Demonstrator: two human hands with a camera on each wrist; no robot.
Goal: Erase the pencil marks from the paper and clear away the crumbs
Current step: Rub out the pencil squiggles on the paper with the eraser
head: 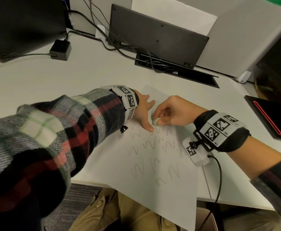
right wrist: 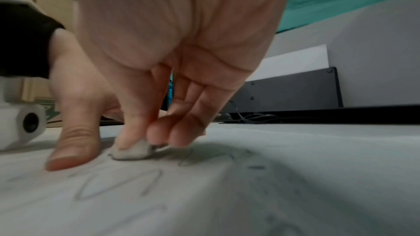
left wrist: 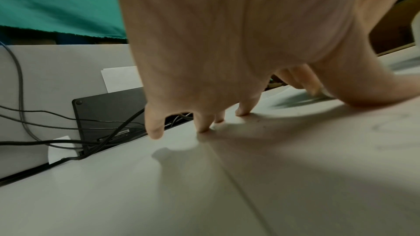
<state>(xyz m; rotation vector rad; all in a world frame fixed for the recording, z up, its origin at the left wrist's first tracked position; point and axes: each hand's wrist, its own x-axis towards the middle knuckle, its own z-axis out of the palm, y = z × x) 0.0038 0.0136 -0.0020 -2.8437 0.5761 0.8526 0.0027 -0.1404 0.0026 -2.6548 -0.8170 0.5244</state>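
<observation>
My right hand [head: 173, 112] pinches a small rounded, greyed eraser [head: 156, 121] against the thin white paper [head: 153, 164] toward its far edge, rubbing wavy pencil marks [head: 146, 144]. My left hand [head: 144, 112] is splayed flat beside it, presumably to stop the sheet sliding on the smooth desk [head: 69, 77].

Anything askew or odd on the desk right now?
The paper lies skewed and its near corner hangs off the desk edge over the lap. Otherwise normal: left hand pins the sheet, right hand rubs the eraser.
</observation>
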